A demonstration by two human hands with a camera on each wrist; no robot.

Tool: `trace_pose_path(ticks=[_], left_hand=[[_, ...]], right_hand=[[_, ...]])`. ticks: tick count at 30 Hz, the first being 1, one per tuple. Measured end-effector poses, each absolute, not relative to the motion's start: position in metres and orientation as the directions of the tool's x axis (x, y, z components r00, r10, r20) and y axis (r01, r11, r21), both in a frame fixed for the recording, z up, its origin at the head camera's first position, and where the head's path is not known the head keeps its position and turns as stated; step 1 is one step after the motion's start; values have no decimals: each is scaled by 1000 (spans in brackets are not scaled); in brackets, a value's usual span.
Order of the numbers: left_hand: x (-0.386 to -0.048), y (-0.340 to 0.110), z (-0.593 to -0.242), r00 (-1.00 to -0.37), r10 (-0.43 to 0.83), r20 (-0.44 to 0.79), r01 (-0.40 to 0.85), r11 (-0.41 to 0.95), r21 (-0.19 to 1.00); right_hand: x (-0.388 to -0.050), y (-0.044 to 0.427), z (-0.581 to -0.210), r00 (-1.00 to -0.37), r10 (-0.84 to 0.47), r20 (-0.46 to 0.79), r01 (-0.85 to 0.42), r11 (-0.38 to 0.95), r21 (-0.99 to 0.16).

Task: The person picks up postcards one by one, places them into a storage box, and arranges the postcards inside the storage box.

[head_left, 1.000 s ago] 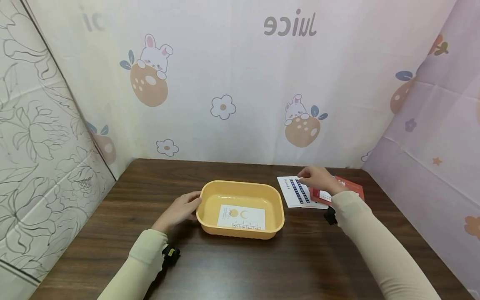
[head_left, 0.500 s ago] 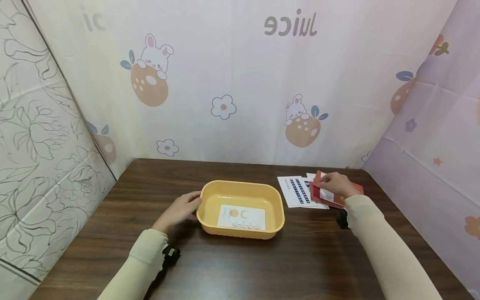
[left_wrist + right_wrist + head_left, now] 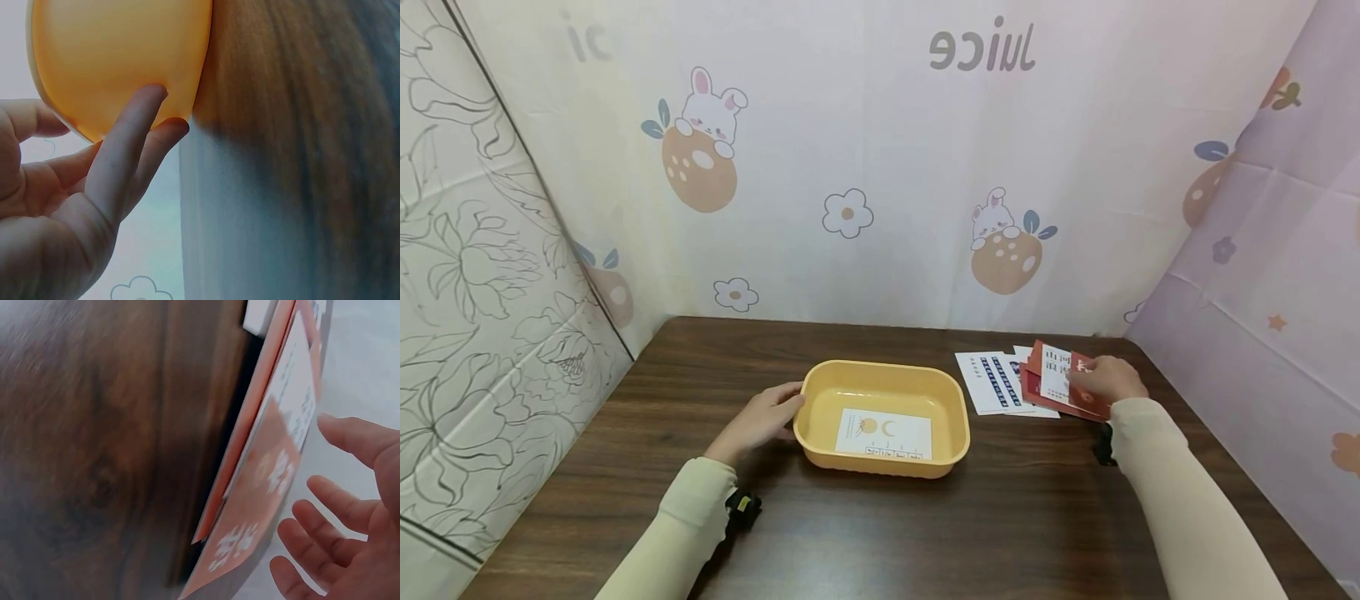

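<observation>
A yellow plastic basin (image 3: 880, 475) stands mid-table, with a white card (image 3: 880, 429) showing an orange drawing flat on its bottom. My left hand (image 3: 760, 423) is at the basin's left end; the left wrist view shows fairly straight fingers (image 3: 128, 144) against its outer wall. At the right lies a spread of overlapping cards: white ones with blue print (image 3: 988, 385), and red ones, the top one a red-and-white card (image 3: 1056, 375) with large characters. My right hand (image 3: 1112, 379) is over the right end of this top card. In the right wrist view its fingers are spread and hold nothing.
The dark wood table (image 3: 865, 533) backs onto a curtain (image 3: 887, 167) printed with rabbits and fruit. A wall covering with flower outlines (image 3: 482, 275) borders its left side, and a purple sheet (image 3: 1270, 275) its right.
My right hand has moved right, from the white cards to the right end of the red ones. The red-and-white card now lies uncovered on top. My left hand and the basin stay put.
</observation>
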State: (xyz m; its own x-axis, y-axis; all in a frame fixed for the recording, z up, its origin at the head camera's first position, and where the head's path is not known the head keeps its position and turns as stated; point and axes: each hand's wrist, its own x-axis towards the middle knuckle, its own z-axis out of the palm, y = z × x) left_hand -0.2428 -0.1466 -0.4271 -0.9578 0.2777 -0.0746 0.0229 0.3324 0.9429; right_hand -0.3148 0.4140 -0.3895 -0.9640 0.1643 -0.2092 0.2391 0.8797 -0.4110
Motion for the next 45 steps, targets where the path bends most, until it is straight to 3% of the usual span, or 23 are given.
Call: trace_pose_path(ticks=[13,21,45], left_hand=[[-242,-147,-428,-957,282,-73,23,323,946],[-242,-146,-427,-959,275,-73,24,335,942],[-242,-146,-427,-957,282,-73,25,328,944]], right_hand=[[-306,430,-395,-894,352,-277,435,830,-349],[-305,438,-396,-836,407,-369,535,755,-380],[-307,448,-405,-826,436,-359,561,699,-443]])
